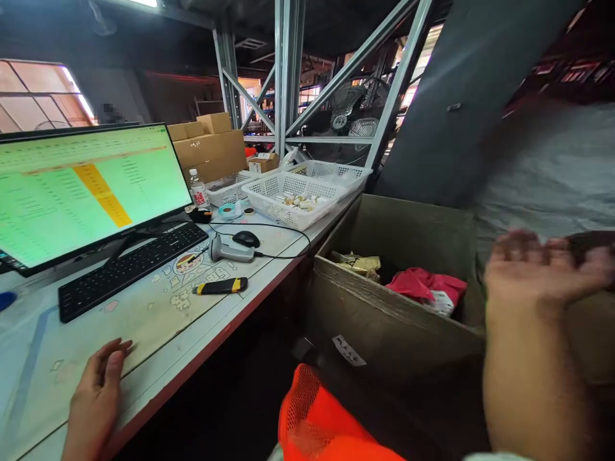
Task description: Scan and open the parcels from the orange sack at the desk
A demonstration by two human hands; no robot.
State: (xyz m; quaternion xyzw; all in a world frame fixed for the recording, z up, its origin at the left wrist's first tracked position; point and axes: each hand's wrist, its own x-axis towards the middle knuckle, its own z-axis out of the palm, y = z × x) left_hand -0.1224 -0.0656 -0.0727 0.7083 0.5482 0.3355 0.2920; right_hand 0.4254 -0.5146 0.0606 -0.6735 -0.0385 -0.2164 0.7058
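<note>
My left hand [97, 390] rests on the desk mat [154, 307] near the front edge, holding nothing, its fingers loosely bent and the thumb apart. Beyond it lie a black and yellow utility knife [221, 286], a black keyboard [134, 269], a grey barcode scanner [231, 249] and a black mouse [246, 239]. On the right, my right hand [542, 269] is raised beside a large bin [403, 326], blurred by motion. Its fingers look spread and nothing shows in them. Inside the bin are a red package [425, 283] and a yellowish package [358, 264].
A lit monitor [91, 192] stands at the left. Behind the keyboard are a bottle [198, 190], cardboard boxes [211, 153] and white plastic baskets [298, 218], one with small parts. A metal rack post [288, 70] rises at the back. Orange mesh cloth [327, 416] shows below.
</note>
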